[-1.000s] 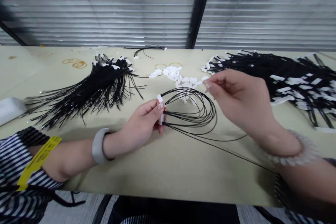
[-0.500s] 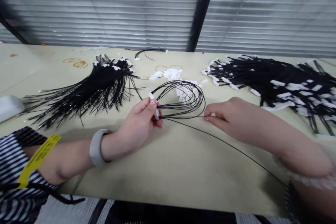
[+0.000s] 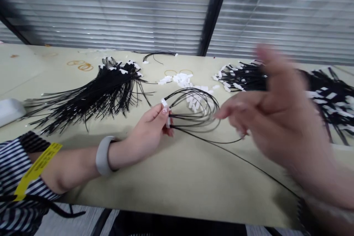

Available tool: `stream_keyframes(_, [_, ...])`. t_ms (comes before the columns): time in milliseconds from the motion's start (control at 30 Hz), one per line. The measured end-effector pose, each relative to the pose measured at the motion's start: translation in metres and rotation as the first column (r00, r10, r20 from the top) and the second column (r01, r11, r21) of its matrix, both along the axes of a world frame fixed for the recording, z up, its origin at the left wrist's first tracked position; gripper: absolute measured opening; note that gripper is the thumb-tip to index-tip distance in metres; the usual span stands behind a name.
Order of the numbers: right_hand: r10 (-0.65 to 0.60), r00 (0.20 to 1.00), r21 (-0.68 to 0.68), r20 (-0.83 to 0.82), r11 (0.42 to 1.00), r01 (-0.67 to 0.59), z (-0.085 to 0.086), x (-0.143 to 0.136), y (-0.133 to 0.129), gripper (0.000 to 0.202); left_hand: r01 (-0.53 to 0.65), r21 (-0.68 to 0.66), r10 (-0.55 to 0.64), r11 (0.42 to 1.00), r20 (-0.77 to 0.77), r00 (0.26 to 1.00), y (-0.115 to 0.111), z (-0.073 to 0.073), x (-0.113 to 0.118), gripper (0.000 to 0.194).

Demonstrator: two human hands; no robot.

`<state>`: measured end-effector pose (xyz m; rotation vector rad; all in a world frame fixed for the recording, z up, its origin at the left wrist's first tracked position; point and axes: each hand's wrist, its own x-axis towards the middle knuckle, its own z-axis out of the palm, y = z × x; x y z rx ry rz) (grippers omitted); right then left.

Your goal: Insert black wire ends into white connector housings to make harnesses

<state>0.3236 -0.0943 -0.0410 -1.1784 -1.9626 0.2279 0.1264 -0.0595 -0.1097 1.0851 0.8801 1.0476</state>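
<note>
My left hand pinches a white connector between thumb and fingers. Thin black wires run from it, several of them bending into a loop towards the right. My right hand is raised at the loop's right end and smeared by motion. One of its digits points up, while other fingers are bent close to the wires. A single wire leads from the connector to beneath those bent fingers; whether they grip it is unclear. Another long wire trails towards my right forearm.
A pile of black wires with white ends lies at left, another bundle at right. Loose white connectors are scattered behind the loop. Rubber bands lie at the back left. Window blinds rise beyond the table.
My right hand has risen and turned, with a digit now pointing up. The wire near it has moved lower and away from the loop. My left hand still pinches the connector, slightly further right.
</note>
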Motion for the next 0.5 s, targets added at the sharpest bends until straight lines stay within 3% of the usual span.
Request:
stream_keyframes(67, [0.103, 0.975, -0.049, 0.199, 0.994, -0.095, -0.006, -0.005, 0.001, 0.035, 0.094, 0.093, -0.083, 0.991, -0.113, 0.99, -0.003, -0.002, -0.002, 0.019])
stream_keyframes(133, [0.119, 0.941, -0.044, 0.316, 0.993, -0.111, -0.01, -0.008, 0.003, 0.015, 0.172, 0.125, -0.146, 0.977, -0.191, 0.971, -0.005, -0.002, -0.004, 0.021])
stream_keyframes(500, [0.078, 0.914, 0.029, 0.398, 0.995, -0.097, -0.019, -0.013, 0.007, 0.015, 0.287, 0.14, -0.242, 0.948, -0.27, 0.932, -0.008, 0.002, -0.005, 0.025])
